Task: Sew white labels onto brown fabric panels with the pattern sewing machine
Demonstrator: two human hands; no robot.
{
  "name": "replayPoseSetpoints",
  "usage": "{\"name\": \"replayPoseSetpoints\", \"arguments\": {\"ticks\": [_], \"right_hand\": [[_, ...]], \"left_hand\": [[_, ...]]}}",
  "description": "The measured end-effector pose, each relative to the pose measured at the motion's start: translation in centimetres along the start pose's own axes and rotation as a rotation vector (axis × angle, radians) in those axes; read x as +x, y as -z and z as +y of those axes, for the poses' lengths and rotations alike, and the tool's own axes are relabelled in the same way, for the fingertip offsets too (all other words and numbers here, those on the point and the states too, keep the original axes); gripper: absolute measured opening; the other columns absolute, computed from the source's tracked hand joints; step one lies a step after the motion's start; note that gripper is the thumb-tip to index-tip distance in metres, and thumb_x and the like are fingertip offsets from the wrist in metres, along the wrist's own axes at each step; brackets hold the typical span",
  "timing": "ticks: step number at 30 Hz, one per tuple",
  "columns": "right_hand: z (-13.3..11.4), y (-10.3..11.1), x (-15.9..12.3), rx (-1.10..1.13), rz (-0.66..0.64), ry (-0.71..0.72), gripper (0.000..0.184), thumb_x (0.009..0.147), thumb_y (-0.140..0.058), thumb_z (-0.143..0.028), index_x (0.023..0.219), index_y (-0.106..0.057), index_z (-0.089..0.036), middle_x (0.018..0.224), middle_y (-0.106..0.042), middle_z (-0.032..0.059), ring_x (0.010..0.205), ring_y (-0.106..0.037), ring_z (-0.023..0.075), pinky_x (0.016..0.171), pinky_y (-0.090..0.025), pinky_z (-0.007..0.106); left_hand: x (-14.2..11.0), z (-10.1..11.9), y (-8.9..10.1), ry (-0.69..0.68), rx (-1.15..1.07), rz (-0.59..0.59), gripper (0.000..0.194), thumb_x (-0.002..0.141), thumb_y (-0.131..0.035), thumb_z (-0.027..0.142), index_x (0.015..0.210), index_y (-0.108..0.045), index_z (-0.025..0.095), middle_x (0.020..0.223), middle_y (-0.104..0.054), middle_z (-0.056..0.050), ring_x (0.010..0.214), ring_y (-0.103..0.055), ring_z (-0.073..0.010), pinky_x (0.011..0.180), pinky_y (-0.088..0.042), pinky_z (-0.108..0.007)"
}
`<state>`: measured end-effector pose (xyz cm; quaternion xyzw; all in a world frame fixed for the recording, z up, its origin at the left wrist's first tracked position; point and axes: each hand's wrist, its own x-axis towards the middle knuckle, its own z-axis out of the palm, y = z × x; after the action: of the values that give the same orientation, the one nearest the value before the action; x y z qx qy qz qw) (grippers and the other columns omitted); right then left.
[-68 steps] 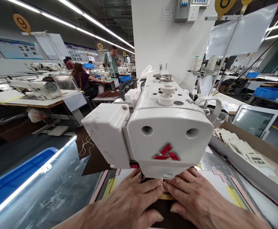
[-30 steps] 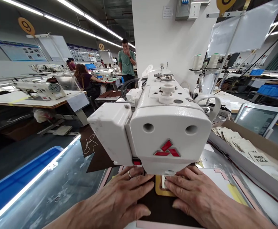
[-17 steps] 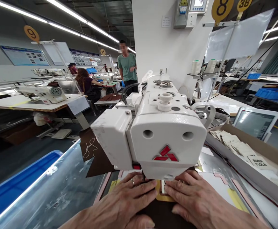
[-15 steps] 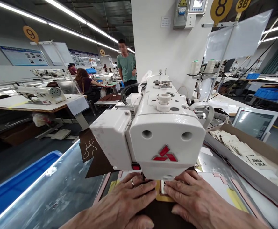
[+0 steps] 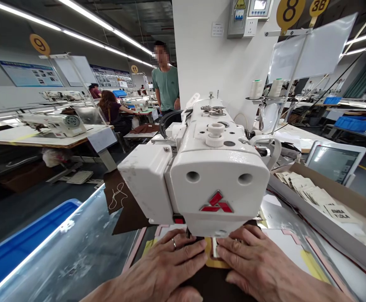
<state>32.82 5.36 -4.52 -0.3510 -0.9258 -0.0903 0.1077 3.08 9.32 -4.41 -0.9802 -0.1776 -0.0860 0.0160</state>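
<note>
Under the head of a white sewing machine (image 5: 217, 184), dark brown fabric (image 5: 212, 283) lies on the work surface. My left hand (image 5: 170, 262), with a ring on one finger, rests flat on the fabric, fingers stretched toward the yellow frame (image 5: 218, 263) below the machine head. From the other side my right hand (image 5: 258, 256) presses flat, its fingertips beside a small white piece (image 5: 214, 246) within that frame. The needle area is hidden by the machine head. More brown fabric (image 5: 132, 214) with loose pale thread shows at the machine's left.
A carton (image 5: 355, 186) of printed cream labels (image 5: 315, 193) stands at the right, before a tablet-like screen (image 5: 335, 161). A blue bin (image 5: 28, 247) is at the lower left. Thread cones (image 5: 276, 89) stand behind. A person in a green shirt (image 5: 167, 88) stands beyond the machine.
My hands stay in nearly the same place on the fabric. The person in the green shirt has come a little closer. A shaft at the machine's right side looks different.
</note>
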Motion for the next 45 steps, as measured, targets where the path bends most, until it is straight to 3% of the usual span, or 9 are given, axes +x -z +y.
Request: {"name": "replayPoseSetpoints", "arguments": {"ticks": [5,14,21,24,29,36,41,45], "right_hand": [[0.2,0.0,0.1,0.106,-0.08,-0.006,0.033,0.11,-0.053,-0.041,0.134,-0.066,-0.024,0.142,-0.066,-0.0042,0.114,-0.065,0.0211,0.1,-0.046,0.038],[1.2,-0.6,0.9,0.223,-0.115,-0.101,0.028,0.108,-0.056,-0.035,0.134,-0.063,-0.027,0.128,-0.072,-0.0013,0.11,-0.063,0.0242,0.097,-0.04,0.042],[1.7,-1.0,1.3,0.234,-0.053,-0.112,0.015,0.108,-0.051,-0.025,0.11,-0.066,-0.024,0.11,-0.075,-0.0004,0.083,-0.061,0.0178,0.08,-0.038,0.036],[1.7,-1.4,1.0,0.227,0.003,-0.118,0.014,0.108,-0.052,-0.025,0.107,-0.066,-0.025,0.105,-0.075,-0.0009,0.08,-0.059,0.018,0.08,-0.037,0.036],[1.5,-1.3,0.9,0.222,-0.037,-0.108,0.017,0.108,-0.054,-0.029,0.12,-0.065,-0.025,0.11,-0.074,0.0004,0.094,-0.062,0.0208,0.089,-0.039,0.039],[1.6,-0.9,1.0,0.241,-0.081,-0.112,0.026,0.109,-0.053,-0.032,0.132,-0.063,-0.026,0.126,-0.071,0.0011,0.111,-0.06,0.0243,0.096,-0.044,0.041],[1.6,-0.7,0.4,0.219,-0.033,-0.125,0.028,0.108,-0.053,-0.028,0.133,-0.063,-0.023,0.134,-0.069,0.0044,0.114,-0.063,0.0249,0.096,-0.049,0.041],[1.3,-0.7,-1.0,0.135,0.016,-0.119,0.032,0.107,-0.056,-0.03,0.136,-0.064,-0.021,0.139,-0.068,0.0018,0.118,-0.064,0.0262,0.101,-0.052,0.042]], "left_hand": [[-0.2,0.1,0.1,0.007,-0.023,-0.017,0.061,0.099,-0.069,0.038,0.154,-0.047,0.021,0.158,-0.05,-0.001,0.142,-0.053,-0.0224,0.125,-0.034,-0.034],[0.4,-0.8,-0.6,0.102,-0.024,-0.065,0.059,0.1,-0.066,0.036,0.155,-0.046,0.024,0.153,-0.056,-0.001,0.135,-0.058,-0.033,0.118,-0.042,-0.047],[1.3,-1.3,-0.3,0.16,-0.056,-0.098,0.051,0.101,-0.066,0.034,0.149,-0.053,0.024,0.132,-0.072,-0.003,0.122,-0.067,-0.0314,0.104,-0.052,-0.044],[1.1,-1.2,-0.5,0.152,-0.045,-0.071,0.051,0.102,-0.064,0.032,0.15,-0.051,0.026,0.138,-0.069,-0.003,0.127,-0.063,-0.031,0.107,-0.049,-0.043],[0.1,-1.1,-0.8,0.122,-0.023,-0.067,0.052,0.104,-0.059,0.031,0.154,-0.047,0.026,0.15,-0.06,-0.001,0.138,-0.054,-0.0311,0.118,-0.042,-0.047],[-0.1,-0.9,-0.7,0.093,0.015,0.007,0.049,0.101,-0.063,0.029,0.149,-0.054,0.026,0.151,-0.059,-0.002,0.14,-0.053,-0.0289,0.123,-0.038,-0.045],[0.1,-0.8,-0.7,0.066,0.023,0.041,0.046,0.103,-0.06,0.033,0.149,-0.055,0.026,0.151,-0.059,-0.003,0.14,-0.055,-0.0282,0.124,-0.039,-0.042],[-1.3,-0.7,-0.9,0.094,0.046,-0.006,0.047,0.104,-0.058,0.033,0.151,-0.053,0.028,0.156,-0.054,-0.002,0.141,-0.054,-0.0291,0.123,-0.04,-0.045]]}}
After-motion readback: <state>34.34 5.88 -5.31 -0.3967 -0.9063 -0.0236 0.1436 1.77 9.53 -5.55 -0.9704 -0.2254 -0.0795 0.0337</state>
